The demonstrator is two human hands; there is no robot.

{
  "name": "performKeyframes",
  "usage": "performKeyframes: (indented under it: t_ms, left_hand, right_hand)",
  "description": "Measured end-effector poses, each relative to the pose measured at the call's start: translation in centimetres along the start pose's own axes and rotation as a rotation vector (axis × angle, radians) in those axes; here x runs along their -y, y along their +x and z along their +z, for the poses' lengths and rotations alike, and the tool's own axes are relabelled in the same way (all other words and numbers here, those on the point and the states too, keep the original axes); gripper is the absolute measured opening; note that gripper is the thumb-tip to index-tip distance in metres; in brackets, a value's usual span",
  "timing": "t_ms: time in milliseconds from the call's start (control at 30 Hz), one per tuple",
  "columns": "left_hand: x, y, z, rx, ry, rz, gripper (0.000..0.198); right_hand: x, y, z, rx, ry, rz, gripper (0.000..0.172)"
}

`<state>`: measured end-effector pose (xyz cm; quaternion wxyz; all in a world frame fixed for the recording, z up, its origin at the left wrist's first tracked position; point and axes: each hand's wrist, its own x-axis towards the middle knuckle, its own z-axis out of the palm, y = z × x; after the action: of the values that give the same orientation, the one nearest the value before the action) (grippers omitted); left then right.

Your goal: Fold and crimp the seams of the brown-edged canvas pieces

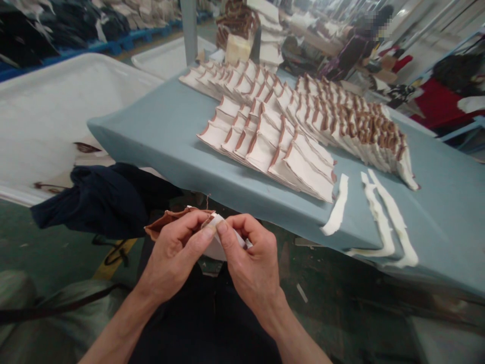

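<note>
Both my hands meet low in the middle, over my dark lap. My left hand (pixel 176 253) pinches a small fabric piece (pixel 166 221), brown on one face and white on the other. My right hand (pixel 250 258) grips the white edge of the same piece, thumb against my left thumb. A thin thread sticks up from the piece. On the blue-grey table (pixel 151 131) beyond lie rows of the same white and brown pieces (pixel 273 141), overlapped like tiles. Two or three white strips (pixel 379 217) lie near the table's front edge.
A large white tub (pixel 41 111) stands at the left. A dark blue cloth (pixel 102 199) hangs below the table edge. A grey post (pixel 188 30) rises behind the table. A person in dark clothes (pixel 354 48) works at the far right back. Stacks of fabric fill the background.
</note>
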<state>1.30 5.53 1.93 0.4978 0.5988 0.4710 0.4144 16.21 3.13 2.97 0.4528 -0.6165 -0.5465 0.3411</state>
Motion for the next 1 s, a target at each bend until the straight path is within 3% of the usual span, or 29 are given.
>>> performKeyframes:
  t_ms: [433,700,833,1000]
  left_hand:
    - [0.0,0.1,0.1,-0.046,0.065,0.011,0.029]
    - [-0.1,0.0,0.2,-0.089,0.091,-0.012,0.029]
    - [-0.4,-0.4,-0.3,-0.090,0.100,-0.030,0.032]
    - [-0.7,-1.0,-0.7,-0.036,0.110,0.011,0.030]
  right_hand:
    - [-0.3,-0.2,0.5,-0.003,0.021,0.032,0.030]
    - [0.1,0.2,-0.3,0.018,-0.070,-0.028,0.026]
    - [0.0,0.6,-1.1,0.075,-0.001,-0.042,0.022]
    - [0.1,2.3,-2.4,0.215,0.013,-0.213,0.027]
